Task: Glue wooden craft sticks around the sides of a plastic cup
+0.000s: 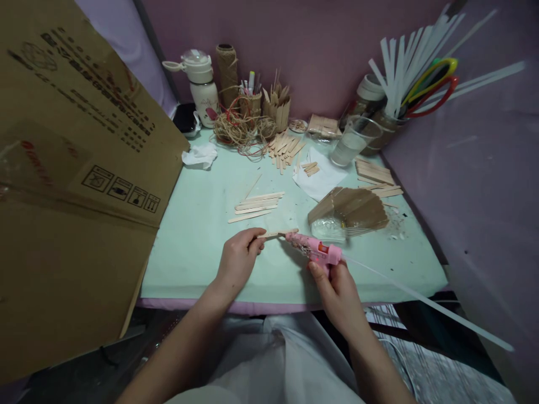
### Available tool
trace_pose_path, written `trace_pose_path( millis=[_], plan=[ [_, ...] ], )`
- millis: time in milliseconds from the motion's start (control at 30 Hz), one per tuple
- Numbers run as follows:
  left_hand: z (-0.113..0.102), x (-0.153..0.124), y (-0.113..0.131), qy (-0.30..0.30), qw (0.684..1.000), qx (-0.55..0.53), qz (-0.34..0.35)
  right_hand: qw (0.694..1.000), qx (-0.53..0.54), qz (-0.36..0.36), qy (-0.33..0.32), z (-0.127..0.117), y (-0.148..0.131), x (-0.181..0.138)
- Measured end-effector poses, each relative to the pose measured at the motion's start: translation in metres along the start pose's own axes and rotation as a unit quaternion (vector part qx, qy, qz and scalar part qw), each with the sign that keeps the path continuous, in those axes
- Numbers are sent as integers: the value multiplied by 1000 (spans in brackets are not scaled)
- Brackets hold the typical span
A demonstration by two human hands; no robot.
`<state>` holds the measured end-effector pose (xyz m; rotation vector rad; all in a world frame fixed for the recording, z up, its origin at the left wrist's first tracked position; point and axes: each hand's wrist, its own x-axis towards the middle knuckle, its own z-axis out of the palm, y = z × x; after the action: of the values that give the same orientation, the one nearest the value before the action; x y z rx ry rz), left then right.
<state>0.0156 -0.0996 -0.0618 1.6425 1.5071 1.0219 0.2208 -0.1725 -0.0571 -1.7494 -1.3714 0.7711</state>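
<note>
The left hand point(238, 259) pinches one end of a wooden stick point(278, 233), its grip closed on it, holding it low over the near part of the desk point(197, 235). The right hand point(337, 286) has its grip wrapped around a pink glue gun point(314, 249), whose nozzle touches the stick's far end. A long white glue rod point(421, 300) trails from the back of the gun past the desk's edge.

Just beyond the hands, a few loose sticks point(256, 205) lie side by side, seemingly still unglued. To the right sits a fan-shaped piece point(349, 207) built of many sticks, which looks like finished or part-finished work. Judging by this, gluing is under way: one assembly stands made, the held stick is getting glue, and the loose ones remain.

Farther back lie a heap of sticks point(286, 148), tangled twine point(240, 132), a plastic cup point(353, 140), a bottle point(202, 87) and a jar of white strips and scissors point(404, 73). A cardboard sheet point(76, 179) leans at the left.
</note>
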Motion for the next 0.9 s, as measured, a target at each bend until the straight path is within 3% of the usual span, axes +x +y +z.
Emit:
trace_pose_path(
  millis=[633,900],
  plan=[
    [-1,1,4,-5,1000,-3,-2,998,-52,2,22,-10,-2,3],
    [-1,1,4,-5,1000,5,8,995,-103,16,0,-13,-10,5]
  ],
)
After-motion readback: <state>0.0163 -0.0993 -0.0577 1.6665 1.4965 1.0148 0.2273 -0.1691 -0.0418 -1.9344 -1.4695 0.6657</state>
